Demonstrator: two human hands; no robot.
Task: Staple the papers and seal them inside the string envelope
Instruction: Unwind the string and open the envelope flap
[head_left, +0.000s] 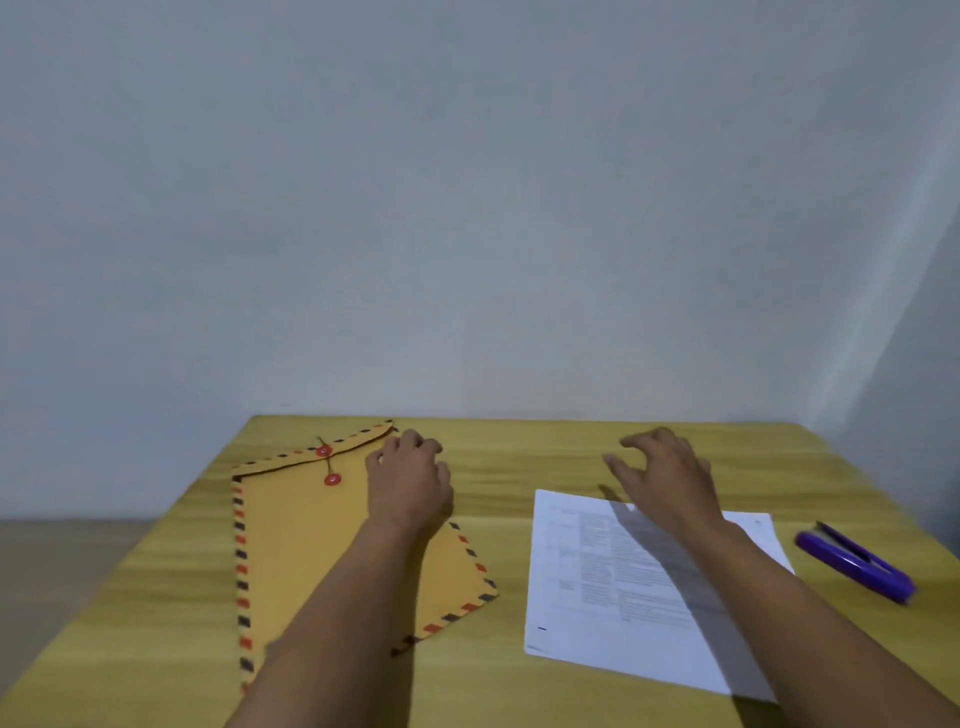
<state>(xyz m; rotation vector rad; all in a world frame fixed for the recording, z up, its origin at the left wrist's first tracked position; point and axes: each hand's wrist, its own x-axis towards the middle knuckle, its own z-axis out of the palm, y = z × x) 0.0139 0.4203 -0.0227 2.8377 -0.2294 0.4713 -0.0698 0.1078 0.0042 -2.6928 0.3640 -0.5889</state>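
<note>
The envelope (311, 540) was seen flat on the table (519, 457) at about 9 o'clock of the view's lower half, its flap closed and its string run between the 2 red buttons (328, 465). The papers (587, 582) lay apart from it at 3 o'clock, and the stapler (857, 564) lay beyond them, further toward 3 o'clock, untouched. The left hand (408, 480) was held over the envelope's 1 o'clock corner with fingers loosely curled; whether the flap edge was pinched could not be told. The right hand (665, 475) was poised above the table at the papers' 12 o'clock edge, fingers spread and bent, nothing held.

Stapling was judged not yet begun. For that step to be done well, the sheets would best be gathered and squared at one corner first, the stapler fetched by the right hand, and the stack steadied by the left so no sheet slipped before the staple was driven
</note>
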